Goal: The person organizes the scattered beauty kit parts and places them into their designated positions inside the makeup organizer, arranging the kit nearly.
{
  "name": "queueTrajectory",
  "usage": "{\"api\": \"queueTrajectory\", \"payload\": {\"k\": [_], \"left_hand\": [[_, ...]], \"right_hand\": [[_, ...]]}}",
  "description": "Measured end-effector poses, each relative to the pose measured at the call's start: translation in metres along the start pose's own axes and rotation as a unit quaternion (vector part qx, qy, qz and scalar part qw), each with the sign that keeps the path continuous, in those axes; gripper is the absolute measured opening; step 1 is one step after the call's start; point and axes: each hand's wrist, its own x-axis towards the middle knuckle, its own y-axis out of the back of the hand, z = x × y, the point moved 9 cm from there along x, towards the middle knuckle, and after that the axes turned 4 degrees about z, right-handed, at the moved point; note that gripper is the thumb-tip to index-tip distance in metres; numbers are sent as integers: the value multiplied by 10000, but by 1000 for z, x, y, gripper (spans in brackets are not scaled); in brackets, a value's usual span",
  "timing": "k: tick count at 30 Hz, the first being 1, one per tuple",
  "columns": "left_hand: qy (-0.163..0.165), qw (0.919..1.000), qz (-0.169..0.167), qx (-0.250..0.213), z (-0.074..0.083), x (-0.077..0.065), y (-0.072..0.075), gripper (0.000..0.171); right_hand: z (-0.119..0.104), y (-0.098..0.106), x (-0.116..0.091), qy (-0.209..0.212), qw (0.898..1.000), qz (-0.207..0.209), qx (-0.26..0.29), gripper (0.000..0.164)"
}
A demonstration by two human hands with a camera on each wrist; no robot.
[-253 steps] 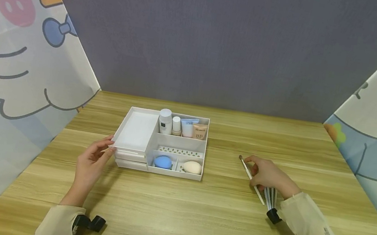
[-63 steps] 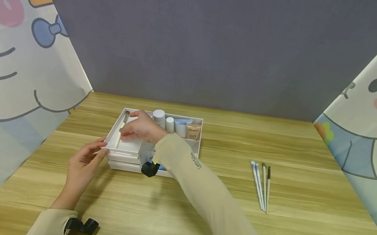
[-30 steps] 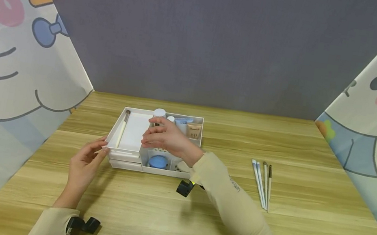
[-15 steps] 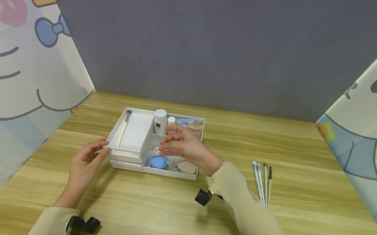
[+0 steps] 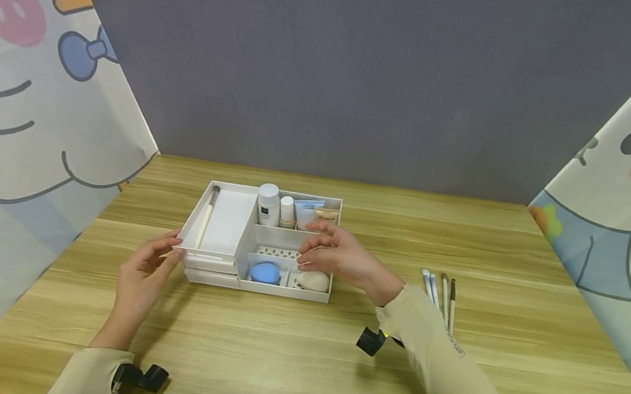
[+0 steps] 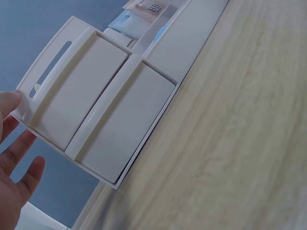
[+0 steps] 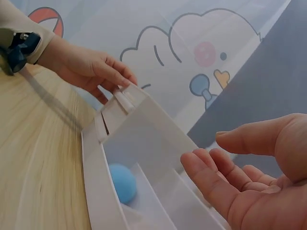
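My left hand point(image 5: 144, 276) holds the front left corner of a white cosmetics organizer point(image 5: 285, 291), thumb and fingers on either side of that edge. One pale-handled makeup brush point(image 5: 206, 215) lies lengthwise along the left of the organizer's top tray point(image 5: 232, 222). Over the right compartments hovers my right hand point(image 5: 346, 258), its fingers loosely bent and nothing between them; the right wrist view shows a gap between thumb and fingers. Several more makeup brushes point(image 5: 452, 301) lie on the table at the right, partly hidden behind my right sleeve. Two drawers point(image 6: 120, 120) face the left wrist camera, both pushed in.
In the organizer's back compartment stand a white bottle point(image 5: 268, 207), a smaller white-capped bottle point(image 5: 287, 212), a blue tube point(image 5: 306, 212) and a peach tube point(image 5: 326, 214). A blue makeup sponge point(image 5: 265, 273) and a beige one point(image 5: 314, 281) sit in front. Walls rise beyond the wooden table point(image 5: 240, 357).
My right hand picked up a brush from the table, laid it in the top tray and let go. It has since moved right, away from the tray. My left hand stays at the corner.
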Motion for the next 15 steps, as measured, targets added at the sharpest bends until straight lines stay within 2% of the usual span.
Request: {"api": "queueTrajectory", "payload": {"k": [9,15], "left_hand": [[-88,10000,38,-7,-1,1,1,19],[-19,10000,28,-54,0,0,0,18]], "right_hand": [[4,28,-22,-38,10000,-26,19,64],[11,55,-35,-158,9996,199,-78,66]]}}
